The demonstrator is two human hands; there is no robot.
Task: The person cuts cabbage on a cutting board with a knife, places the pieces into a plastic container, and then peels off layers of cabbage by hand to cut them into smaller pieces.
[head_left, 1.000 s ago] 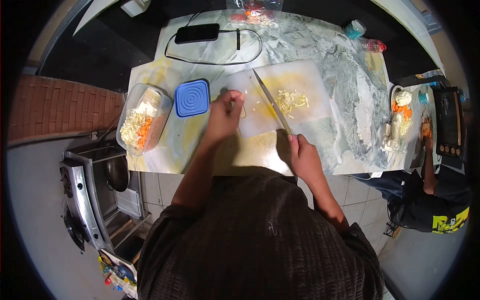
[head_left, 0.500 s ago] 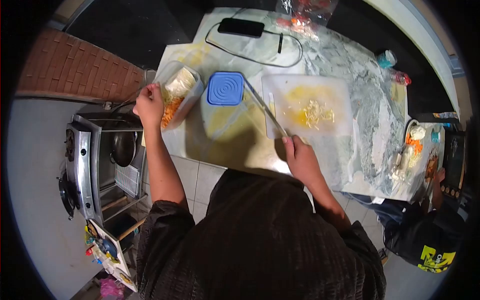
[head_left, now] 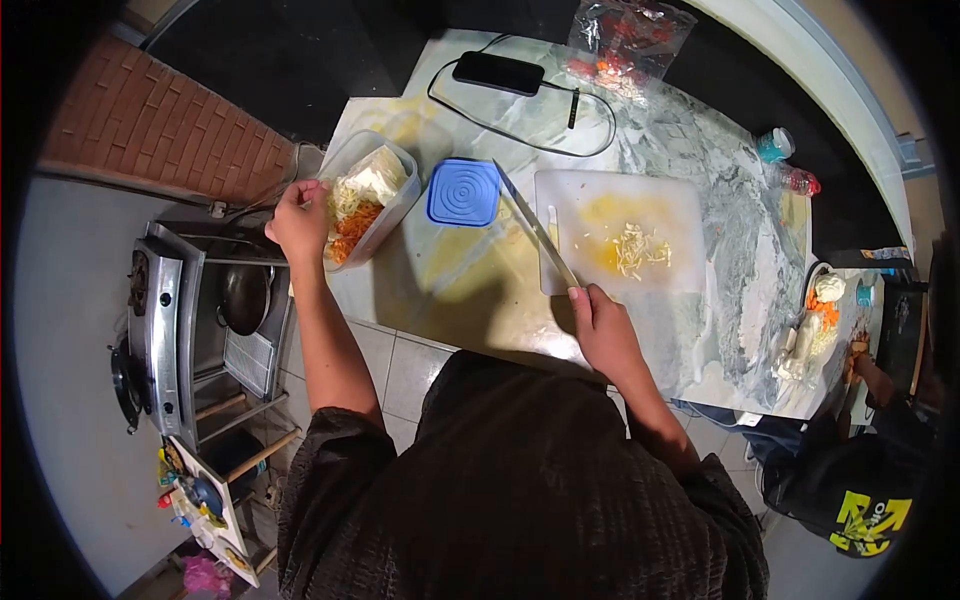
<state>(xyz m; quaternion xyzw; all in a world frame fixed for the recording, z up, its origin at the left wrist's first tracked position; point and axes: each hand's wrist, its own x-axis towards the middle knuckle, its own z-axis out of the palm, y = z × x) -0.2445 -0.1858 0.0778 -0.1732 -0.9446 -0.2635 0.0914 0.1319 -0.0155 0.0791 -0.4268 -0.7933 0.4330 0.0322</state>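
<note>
At the left rim of a clear plastic container (head_left: 389, 224) is my left hand (head_left: 301, 222), its fingers bent together; what they grip, if anything, is too small to tell. Shredded orange and pale vegetables (head_left: 352, 226) and a larger pale piece lie inside the container. My right hand (head_left: 603, 325) is closed round the handle of a long knife (head_left: 537, 229), whose blade points up and left over the left edge of a white cutting board (head_left: 683, 209). Pale shreds (head_left: 638, 250) lie on the stained board. Between container and board sits a blue square lid (head_left: 464, 193).
A black phone (head_left: 499, 73) with a cable lies at the back of the marble table (head_left: 735, 340), near a plastic bag (head_left: 628, 47). A jar (head_left: 775, 145) stands at the right. Another person (head_left: 850, 480) is at far right; a stove (head_left: 160, 320) is at left.
The camera view has shifted, so the table items appear slightly lower. My left hand remains by the container's rim, and my right hand still holds the knife. The other person's arm has moved slightly.
</note>
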